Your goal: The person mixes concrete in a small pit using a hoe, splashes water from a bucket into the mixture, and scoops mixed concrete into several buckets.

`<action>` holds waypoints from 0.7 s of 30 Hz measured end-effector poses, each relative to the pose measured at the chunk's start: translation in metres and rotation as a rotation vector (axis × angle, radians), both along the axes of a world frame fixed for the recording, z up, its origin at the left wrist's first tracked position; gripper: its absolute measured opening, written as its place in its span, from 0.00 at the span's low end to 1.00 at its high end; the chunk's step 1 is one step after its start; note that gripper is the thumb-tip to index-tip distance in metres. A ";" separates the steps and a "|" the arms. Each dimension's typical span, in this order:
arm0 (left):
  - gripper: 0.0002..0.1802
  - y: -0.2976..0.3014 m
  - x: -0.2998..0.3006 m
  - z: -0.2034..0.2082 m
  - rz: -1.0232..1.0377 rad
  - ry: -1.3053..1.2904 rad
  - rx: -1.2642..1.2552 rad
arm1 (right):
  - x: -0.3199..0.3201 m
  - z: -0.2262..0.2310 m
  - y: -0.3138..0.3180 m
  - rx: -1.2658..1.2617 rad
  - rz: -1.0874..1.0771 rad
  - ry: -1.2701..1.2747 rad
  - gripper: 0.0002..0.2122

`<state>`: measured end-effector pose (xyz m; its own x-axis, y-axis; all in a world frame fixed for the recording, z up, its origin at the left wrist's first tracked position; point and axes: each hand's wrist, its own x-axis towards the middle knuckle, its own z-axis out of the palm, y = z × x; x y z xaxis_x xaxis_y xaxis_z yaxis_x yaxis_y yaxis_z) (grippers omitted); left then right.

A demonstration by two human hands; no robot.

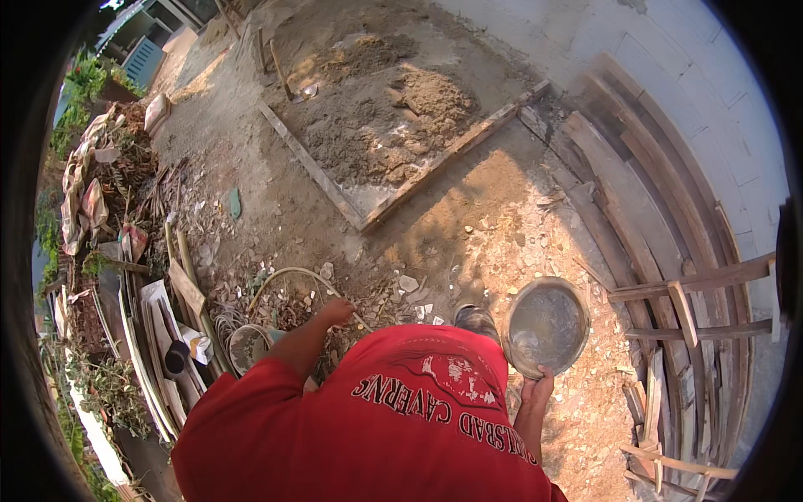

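My right hand [538, 388] grips the near rim of a round grey basin [577, 356], low at my right side. A dull grey film or shallow liquid covers the basin's inside. On the left, my left hand [336, 313] hangs with its fingers curled into a fist. A thin pale hose [290, 269] arcs right beside that fist; I cannot tell whether the fingers hold it. My red shirt hides much of the ground below. A dark boot [477, 320] shows between my body and the basin.
Ahead, sandy mortar [385, 109] lies heaped inside a wooden board frame [456, 153], with a long-handled tool [283, 71] at its left. Long planks [636, 201] lean along the block wall at right. Debris, boards [163, 326] and a round container [248, 347] crowd the left. Rubble litters the ground.
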<state>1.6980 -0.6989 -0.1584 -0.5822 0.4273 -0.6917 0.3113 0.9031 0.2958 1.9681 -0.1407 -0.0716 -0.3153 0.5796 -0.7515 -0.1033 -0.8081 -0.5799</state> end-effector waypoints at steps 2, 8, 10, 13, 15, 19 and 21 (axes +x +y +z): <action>0.20 -0.014 -0.021 0.000 -0.423 0.103 -0.088 | -0.067 0.002 0.035 -0.043 0.070 0.029 0.29; 0.19 0.067 -0.060 0.014 -0.333 0.174 0.035 | -0.235 -0.004 0.142 0.019 0.241 -0.004 0.24; 0.18 0.064 -0.054 0.003 -0.122 -0.101 -0.108 | -0.301 -0.009 0.152 -0.080 0.346 0.028 0.27; 0.15 0.076 -0.060 -0.024 -0.177 -0.020 -0.049 | -0.393 -0.018 0.175 -0.121 0.384 0.048 0.27; 0.13 0.120 -0.086 -0.031 -0.441 -0.098 -0.041 | -0.443 -0.015 0.198 -0.087 0.398 0.035 0.26; 0.20 0.140 -0.206 -0.059 -0.624 -0.431 -0.112 | -0.552 -0.006 0.217 -0.047 0.403 -0.083 0.15; 0.16 0.186 -0.312 -0.084 0.320 -0.577 -0.129 | -0.615 0.007 0.233 -0.029 0.416 -0.054 0.15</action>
